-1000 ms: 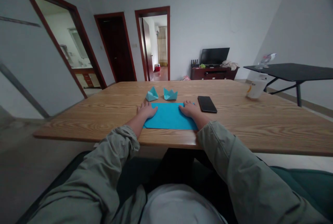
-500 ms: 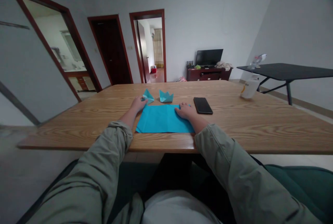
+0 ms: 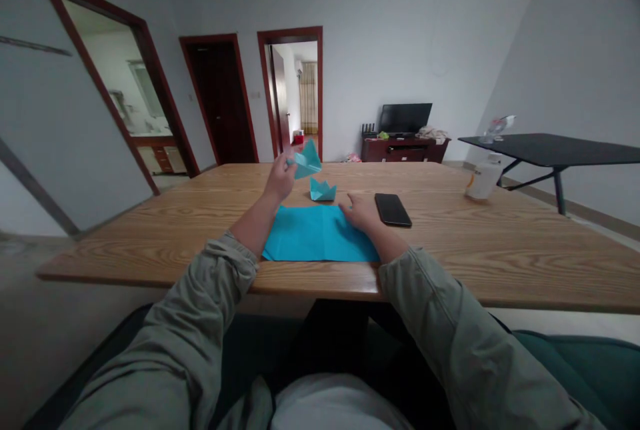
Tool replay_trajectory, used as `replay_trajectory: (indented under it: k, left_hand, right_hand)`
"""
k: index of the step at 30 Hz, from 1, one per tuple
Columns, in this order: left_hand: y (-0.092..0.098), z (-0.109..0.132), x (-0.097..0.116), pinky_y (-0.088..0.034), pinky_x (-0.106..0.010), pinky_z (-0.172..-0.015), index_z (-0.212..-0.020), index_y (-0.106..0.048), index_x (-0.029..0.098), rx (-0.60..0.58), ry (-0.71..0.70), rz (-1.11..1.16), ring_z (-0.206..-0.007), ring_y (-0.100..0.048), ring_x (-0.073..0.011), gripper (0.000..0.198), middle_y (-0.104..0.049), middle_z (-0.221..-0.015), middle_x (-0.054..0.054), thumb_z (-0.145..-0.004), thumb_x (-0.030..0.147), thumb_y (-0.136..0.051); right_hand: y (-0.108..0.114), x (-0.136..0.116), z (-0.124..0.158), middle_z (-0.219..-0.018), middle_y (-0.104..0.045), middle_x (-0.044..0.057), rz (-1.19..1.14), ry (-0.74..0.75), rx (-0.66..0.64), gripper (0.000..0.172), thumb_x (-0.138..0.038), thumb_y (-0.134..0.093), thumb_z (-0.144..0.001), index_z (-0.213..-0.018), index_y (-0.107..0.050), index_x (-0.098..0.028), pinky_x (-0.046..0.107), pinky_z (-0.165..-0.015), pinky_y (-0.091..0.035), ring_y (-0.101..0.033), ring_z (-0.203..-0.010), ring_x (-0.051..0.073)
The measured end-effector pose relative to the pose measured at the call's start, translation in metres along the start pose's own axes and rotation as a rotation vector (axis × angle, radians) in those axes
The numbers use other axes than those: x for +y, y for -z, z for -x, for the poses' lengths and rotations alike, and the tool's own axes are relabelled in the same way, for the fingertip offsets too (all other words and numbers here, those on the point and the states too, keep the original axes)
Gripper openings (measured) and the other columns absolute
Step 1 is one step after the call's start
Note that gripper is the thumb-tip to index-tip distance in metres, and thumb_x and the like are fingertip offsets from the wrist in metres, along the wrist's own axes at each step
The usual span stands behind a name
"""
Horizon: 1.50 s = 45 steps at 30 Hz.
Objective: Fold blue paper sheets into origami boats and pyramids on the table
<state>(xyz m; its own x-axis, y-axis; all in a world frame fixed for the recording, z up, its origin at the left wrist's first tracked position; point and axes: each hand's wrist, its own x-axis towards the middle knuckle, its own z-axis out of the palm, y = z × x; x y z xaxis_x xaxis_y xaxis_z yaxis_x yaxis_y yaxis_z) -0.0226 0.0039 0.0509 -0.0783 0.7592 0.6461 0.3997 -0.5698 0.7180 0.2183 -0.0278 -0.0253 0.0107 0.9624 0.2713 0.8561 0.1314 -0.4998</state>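
Note:
My left hand (image 3: 280, 180) is raised above the wooden table (image 3: 500, 243), pinching a folded blue paper boat (image 3: 306, 160) in the air. A second folded blue paper boat (image 3: 323, 190) sits on the table just beyond a flat blue paper sheet (image 3: 315, 237). My right hand (image 3: 361, 211) rests with fingers spread on the sheet's far right corner, close to a black phone (image 3: 393, 209).
A white cup (image 3: 481, 178) stands at the table's far right. Beyond it is a black side table (image 3: 555, 148). A TV (image 3: 405, 118) on a dark cabinet and three doorways line the far wall.
My left hand left the sheet, reached to the left paper boat, gripped it and lifted it off the table. My right hand stayed on the sheet.

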Motion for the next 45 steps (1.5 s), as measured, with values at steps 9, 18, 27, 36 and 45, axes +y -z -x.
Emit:
replay_trajectory:
  k: [9, 18, 27, 36, 45]
  left_hand:
    - [-0.024, 0.044, 0.015, -0.053, -0.032, -0.076, -0.087, -0.049, 0.022, -0.373, 0.253, 0.462, -0.100, -0.056, -0.0182, 0.013, -0.053, -0.131, 0.000, -0.076, 0.029, -0.049]
    - [-0.026, 0.049, 0.015, -0.052, -0.029, -0.073, -0.104, -0.057, 0.019, -0.388, 0.255, 0.513, -0.101, -0.058, -0.0209, 0.031, -0.058, -0.123, -0.005, -0.075, 0.025, -0.046]
    - [-0.037, 0.046, -0.007, -0.049, -0.028, -0.075, -0.126, -0.056, 0.015, -0.445, 0.155, 0.330, -0.086, -0.060, -0.0179, 0.053, -0.065, -0.106, -0.007, -0.073, 0.025, -0.057]
    - [-0.043, 0.048, -0.016, -0.054, -0.028, -0.058, -0.102, -0.061, 0.014, -0.599, 0.292, 0.343, -0.065, -0.061, -0.0145, 0.030, -0.065, -0.082, -0.003, -0.076, 0.028, -0.060]
    - [-0.039, 0.048, -0.008, -0.057, -0.028, -0.056, -0.109, -0.059, 0.017, -0.520, 0.316, 0.287, -0.065, -0.062, -0.0133, 0.031, -0.065, -0.086, -0.003, -0.080, 0.029, -0.059]
  right_hand:
    - [0.015, -0.017, 0.003, -0.131, -0.055, 0.009, -1.131, -0.102, -0.175, 0.057, -0.057, -0.041, -0.085, -0.134, -0.043, -0.028, 0.035, -0.072, -0.055, -0.067, -0.092, 0.022]
    - [0.012, -0.021, 0.008, -0.087, -0.062, 0.002, -1.130, -0.001, -0.245, 0.032, -0.045, -0.063, -0.078, -0.099, -0.058, -0.021, 0.028, -0.062, -0.053, -0.066, -0.073, 0.017]
    - [0.009, -0.019, 0.008, -0.076, -0.062, 0.000, -0.969, 0.120, -0.181, 0.036, -0.052, -0.067, -0.074, -0.088, -0.063, -0.020, 0.022, -0.057, -0.047, -0.059, -0.064, 0.011]
    - [0.005, -0.015, 0.004, -0.065, -0.057, -0.001, -0.687, 0.202, -0.050, 0.038, -0.054, -0.056, -0.080, -0.085, -0.064, -0.018, 0.024, -0.053, -0.043, -0.052, -0.057, 0.012]
    - [0.008, -0.027, 0.020, -0.130, -0.056, 0.011, -0.269, 0.436, 0.105, 0.054, -0.038, -0.055, -0.086, -0.137, -0.048, -0.023, 0.040, -0.097, -0.043, -0.058, -0.110, 0.023]
